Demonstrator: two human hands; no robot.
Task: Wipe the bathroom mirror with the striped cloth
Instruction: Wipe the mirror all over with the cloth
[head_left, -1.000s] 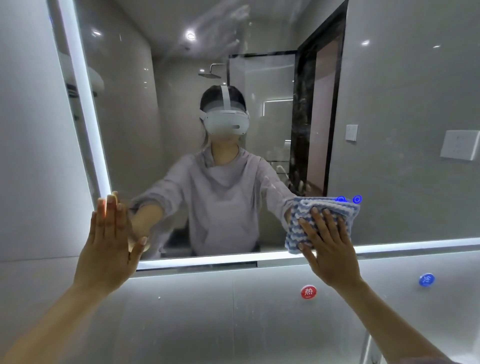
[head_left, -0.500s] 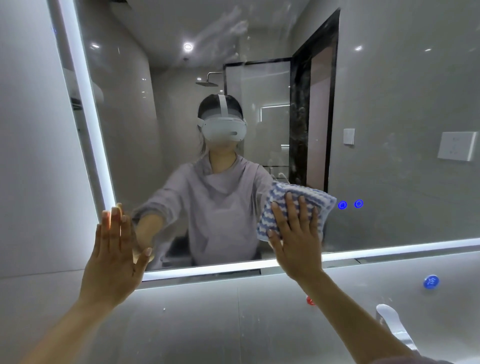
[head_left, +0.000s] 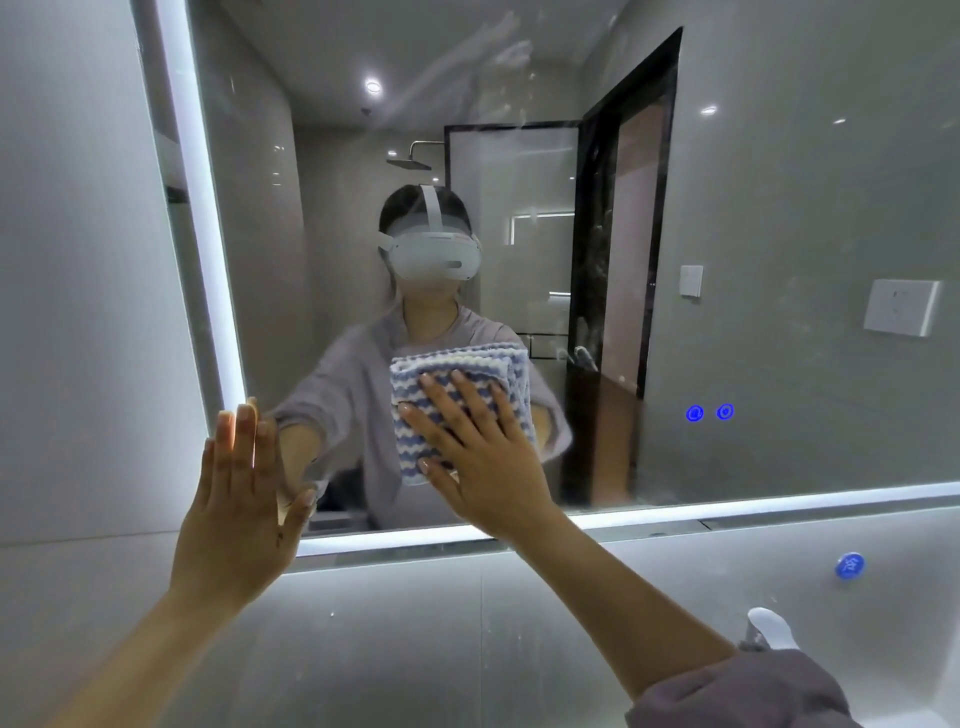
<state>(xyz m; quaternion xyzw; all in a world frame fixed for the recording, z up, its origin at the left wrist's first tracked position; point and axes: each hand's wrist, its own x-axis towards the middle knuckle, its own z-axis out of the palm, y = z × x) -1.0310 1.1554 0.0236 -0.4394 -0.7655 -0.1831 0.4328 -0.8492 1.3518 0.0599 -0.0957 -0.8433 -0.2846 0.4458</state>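
The bathroom mirror (head_left: 779, 208) fills the wall ahead, edged by a lit white strip on its left and bottom. A folded blue-and-white striped cloth (head_left: 452, 374) lies flat against the lower middle of the glass. My right hand (head_left: 483, 457) presses on it with the fingers spread, covering the cloth's lower part. My left hand (head_left: 241, 499) rests flat and open against the mirror's lower left corner, holding nothing. Faint smear marks show on the upper glass.
Two small blue lit touch buttons (head_left: 709, 412) sit on the mirror's lower right. Below the mirror is a grey tiled wall with a round blue sticker (head_left: 850, 565). A white tap handle (head_left: 769, 626) pokes up at the lower right, next to my grey sleeve (head_left: 737, 696).
My right hand has slid the cloth leftward along the lower glass, from near the blue buttons to the middle. My left hand has stayed on the corner.
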